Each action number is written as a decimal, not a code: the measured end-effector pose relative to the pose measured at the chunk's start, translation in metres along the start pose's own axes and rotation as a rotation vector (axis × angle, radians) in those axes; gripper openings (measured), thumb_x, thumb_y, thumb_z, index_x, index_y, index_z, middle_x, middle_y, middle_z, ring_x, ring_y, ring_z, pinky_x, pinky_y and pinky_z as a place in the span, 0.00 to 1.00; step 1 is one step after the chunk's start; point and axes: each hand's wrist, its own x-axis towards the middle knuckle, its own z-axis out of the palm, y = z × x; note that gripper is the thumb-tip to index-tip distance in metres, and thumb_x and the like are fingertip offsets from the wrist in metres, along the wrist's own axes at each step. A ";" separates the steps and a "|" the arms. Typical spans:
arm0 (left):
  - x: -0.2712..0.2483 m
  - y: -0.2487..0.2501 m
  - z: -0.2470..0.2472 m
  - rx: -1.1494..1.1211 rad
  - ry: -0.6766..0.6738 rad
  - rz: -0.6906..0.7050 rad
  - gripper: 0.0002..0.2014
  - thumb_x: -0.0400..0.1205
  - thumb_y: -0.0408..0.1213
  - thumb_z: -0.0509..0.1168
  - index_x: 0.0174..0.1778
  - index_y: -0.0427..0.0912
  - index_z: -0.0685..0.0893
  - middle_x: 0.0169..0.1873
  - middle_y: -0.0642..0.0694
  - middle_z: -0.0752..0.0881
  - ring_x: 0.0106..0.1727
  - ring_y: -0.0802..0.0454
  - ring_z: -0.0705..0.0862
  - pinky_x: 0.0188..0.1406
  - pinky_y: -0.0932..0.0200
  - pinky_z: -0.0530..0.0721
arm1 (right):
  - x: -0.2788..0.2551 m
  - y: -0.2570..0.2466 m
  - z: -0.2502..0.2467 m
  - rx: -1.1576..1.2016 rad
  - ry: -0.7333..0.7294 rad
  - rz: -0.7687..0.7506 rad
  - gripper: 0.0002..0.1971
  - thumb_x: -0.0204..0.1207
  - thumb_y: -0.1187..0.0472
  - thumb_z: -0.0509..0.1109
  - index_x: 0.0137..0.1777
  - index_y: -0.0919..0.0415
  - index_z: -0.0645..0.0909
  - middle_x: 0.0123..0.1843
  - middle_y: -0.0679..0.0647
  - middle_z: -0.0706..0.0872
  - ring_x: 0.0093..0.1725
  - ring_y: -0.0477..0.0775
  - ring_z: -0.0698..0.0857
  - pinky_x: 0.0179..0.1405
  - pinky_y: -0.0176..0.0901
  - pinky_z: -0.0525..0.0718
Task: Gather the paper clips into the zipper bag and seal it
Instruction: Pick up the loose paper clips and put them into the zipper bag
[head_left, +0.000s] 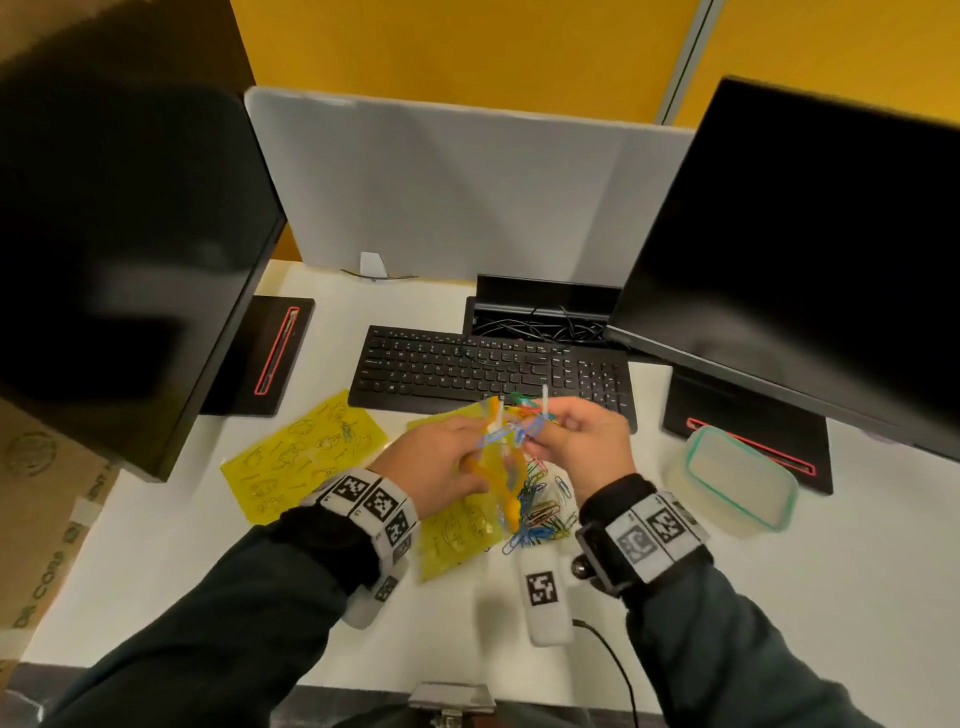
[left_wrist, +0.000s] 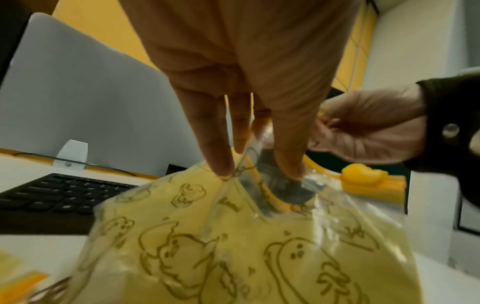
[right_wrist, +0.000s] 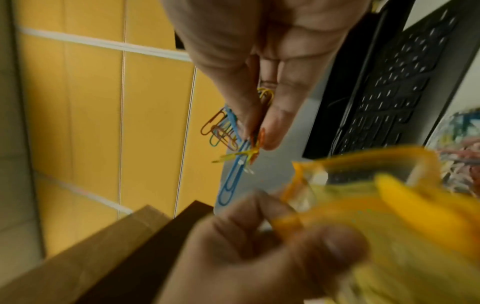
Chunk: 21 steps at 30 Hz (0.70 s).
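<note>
A yellow cartoon-printed zipper bag (head_left: 500, 470) is held up over the desk, its orange-edged mouth (right_wrist: 363, 164) open. My left hand (head_left: 485, 441) grips the bag at its mouth; in the left wrist view the fingers (left_wrist: 221, 148) press into the plastic (left_wrist: 233, 246), with the yellow slider (left_wrist: 361, 174) off to the right. My right hand (head_left: 540, 431) pinches a bunch of coloured paper clips (right_wrist: 228, 131) just above the mouth, and a blue clip (right_wrist: 231, 185) dangles from the bunch. More paper clips (head_left: 540, 514) lie in a pile on the desk under my hands.
A second yellow bag (head_left: 306, 457) lies flat to the left. A black keyboard (head_left: 493, 369) sits behind my hands. A clear lidded container (head_left: 737, 480) stands at the right. Two dark monitors (head_left: 810, 249) flank the white desk (head_left: 208, 571), with a grey divider behind.
</note>
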 end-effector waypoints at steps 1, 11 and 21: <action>0.001 0.001 -0.001 -0.061 0.050 0.013 0.11 0.70 0.40 0.74 0.45 0.41 0.84 0.67 0.49 0.80 0.64 0.54 0.79 0.61 0.63 0.75 | 0.000 0.001 0.007 -0.049 -0.014 -0.007 0.12 0.68 0.79 0.72 0.35 0.60 0.84 0.24 0.48 0.87 0.25 0.43 0.85 0.28 0.34 0.87; -0.008 -0.001 -0.006 -0.184 0.135 -0.067 0.13 0.69 0.38 0.75 0.30 0.41 0.75 0.73 0.52 0.74 0.72 0.55 0.73 0.63 0.50 0.81 | 0.005 0.002 -0.006 -0.631 -0.055 -0.183 0.22 0.71 0.80 0.60 0.55 0.56 0.85 0.50 0.50 0.87 0.48 0.51 0.86 0.48 0.39 0.85; -0.012 -0.008 -0.010 -0.149 0.120 -0.129 0.15 0.69 0.39 0.76 0.30 0.41 0.74 0.74 0.52 0.73 0.72 0.53 0.74 0.69 0.54 0.74 | -0.007 0.091 -0.033 -1.317 -0.247 0.211 0.48 0.62 0.44 0.77 0.79 0.54 0.57 0.77 0.58 0.63 0.75 0.62 0.63 0.74 0.54 0.69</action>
